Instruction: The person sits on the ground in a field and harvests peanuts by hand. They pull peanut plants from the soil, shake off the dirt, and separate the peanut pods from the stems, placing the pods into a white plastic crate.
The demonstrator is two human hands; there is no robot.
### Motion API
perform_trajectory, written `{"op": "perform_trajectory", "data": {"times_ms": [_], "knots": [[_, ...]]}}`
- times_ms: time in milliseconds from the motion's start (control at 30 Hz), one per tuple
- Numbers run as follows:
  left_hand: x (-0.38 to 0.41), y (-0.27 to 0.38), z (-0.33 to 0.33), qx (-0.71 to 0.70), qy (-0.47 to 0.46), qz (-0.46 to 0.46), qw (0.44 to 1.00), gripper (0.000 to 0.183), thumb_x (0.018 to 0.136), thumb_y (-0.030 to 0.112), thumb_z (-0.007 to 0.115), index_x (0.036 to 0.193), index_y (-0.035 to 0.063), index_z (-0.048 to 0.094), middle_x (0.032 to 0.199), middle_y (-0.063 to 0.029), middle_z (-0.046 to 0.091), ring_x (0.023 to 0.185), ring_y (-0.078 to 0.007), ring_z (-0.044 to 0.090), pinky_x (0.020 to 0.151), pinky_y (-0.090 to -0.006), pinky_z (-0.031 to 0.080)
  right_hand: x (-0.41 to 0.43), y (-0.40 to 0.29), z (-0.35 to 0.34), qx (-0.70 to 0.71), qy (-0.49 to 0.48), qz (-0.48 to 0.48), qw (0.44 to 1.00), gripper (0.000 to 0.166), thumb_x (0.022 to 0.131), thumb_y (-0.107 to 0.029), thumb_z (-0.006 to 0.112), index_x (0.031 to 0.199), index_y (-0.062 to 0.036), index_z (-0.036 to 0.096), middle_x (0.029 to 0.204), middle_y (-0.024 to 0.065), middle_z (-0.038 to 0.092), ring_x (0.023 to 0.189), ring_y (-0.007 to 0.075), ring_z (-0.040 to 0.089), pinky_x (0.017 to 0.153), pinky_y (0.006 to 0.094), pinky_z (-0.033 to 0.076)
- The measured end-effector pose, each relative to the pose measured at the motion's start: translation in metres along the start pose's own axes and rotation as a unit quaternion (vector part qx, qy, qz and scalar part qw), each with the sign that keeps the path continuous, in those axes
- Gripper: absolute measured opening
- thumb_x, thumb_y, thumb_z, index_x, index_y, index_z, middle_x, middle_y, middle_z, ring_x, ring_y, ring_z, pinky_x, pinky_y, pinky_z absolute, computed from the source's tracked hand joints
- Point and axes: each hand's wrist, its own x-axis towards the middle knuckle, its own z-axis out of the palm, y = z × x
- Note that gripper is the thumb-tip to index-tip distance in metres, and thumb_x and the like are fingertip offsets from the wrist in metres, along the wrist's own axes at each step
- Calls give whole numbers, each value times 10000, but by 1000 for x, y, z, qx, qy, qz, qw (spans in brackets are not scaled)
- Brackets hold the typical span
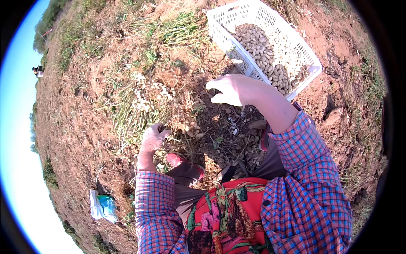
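My right hand [233, 90] is in the air beside the near left corner of a white plastic crate [250, 68]. Its thumb and fingers are apart, and nothing shows between them. Peanuts in their shells [269, 54] cover much of the crate's floor. To the left, my left hand [153, 138] is at the lower edge of a heap of pulled peanut plants [127, 108]. Its fingertips are partly lost among stems and roots, so I cannot tell whether they grip any. Dry roots [180, 104] and pale pods [142, 96] tangle together in front of that hand.
More green peanut stems [182, 28] lie left of the crate. Clods and broken shells litter the shaded soil [228, 136] between my red shoes [174, 159]. A white and blue plastic bag [104, 207] rests at lower left. Someone [37, 70] is far off at the field's edge.
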Motion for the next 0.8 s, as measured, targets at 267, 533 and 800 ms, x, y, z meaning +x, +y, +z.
{"op": "perform_trajectory", "data": {"times_ms": [267,533,800], "knots": [[-23,2,-23,-63,-68,9,996,358,781,314,686,911,-13,618,701,-137,599,642,-207,549,646,-340,438,12,4,17,-7,-40,8,999,456,895,-324,522,1258,-51,469,1173,186,553,1127,328,506,947,421,413],[7,18,-14,-90,-88,27,992,384,791,362,682,877,-3,598,705,-100,569,664,-193,511,642,-338,415,38,6,41,-19,-51,-10,998,421,876,-327,558,1169,-25,537,1028,190,614,1000,330,574,877,424,444],[32,25,22,-174,-48,28,983,411,800,321,681,979,-39,594,797,-102,622,720,-175,527,679,-334,424,18,16,49,-62,-148,-6,987,406,852,-409,572,900,-10,634,871,153,643,852,308,612,755,423,461]]}}
